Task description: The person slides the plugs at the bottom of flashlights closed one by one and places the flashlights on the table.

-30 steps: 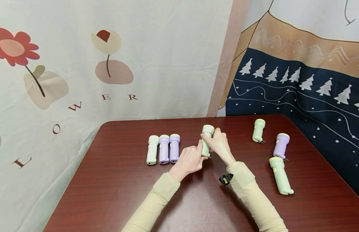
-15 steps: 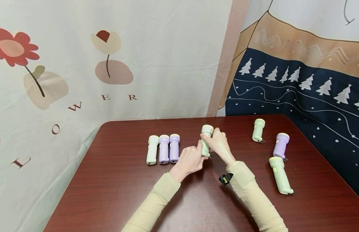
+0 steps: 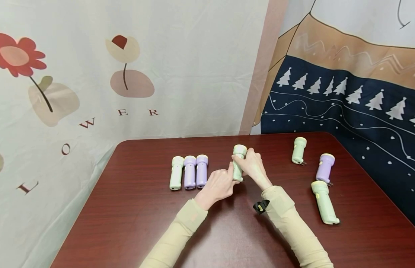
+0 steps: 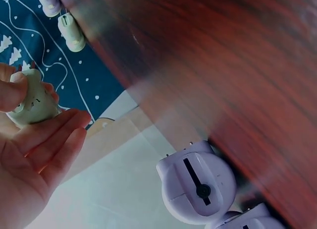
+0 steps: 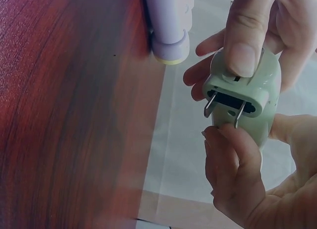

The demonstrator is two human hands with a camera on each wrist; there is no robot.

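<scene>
A pale green flashlight [image 3: 238,165] is held between both hands over the middle of the table. My right hand [image 3: 255,165] grips it near its head, thumb on the front. At the lower end, my left hand [image 3: 220,183] holds it from the left. In the right wrist view, the left thumb [image 5: 242,60] presses on the end by a small slot, and two metal plug prongs [image 5: 239,114] stick out. Fingers of the right hand [image 5: 247,179] pinch the body from below. The left wrist view shows the flashlight's end [image 4: 37,107] between thumb and fingers of the left hand [image 4: 29,164].
Left of the hands, a green flashlight [image 3: 176,173] and two purple flashlights [image 3: 190,173] [image 3: 202,172] lie side by side. At right lie a green one [image 3: 298,150], a purple one [image 3: 324,168] and another green one [image 3: 325,203]. Printed cloths hang behind the table [image 3: 133,223].
Both hands keep their hold in almost the same place. In the head view, the small dark tip at the held flashlight's lower end no longer shows.
</scene>
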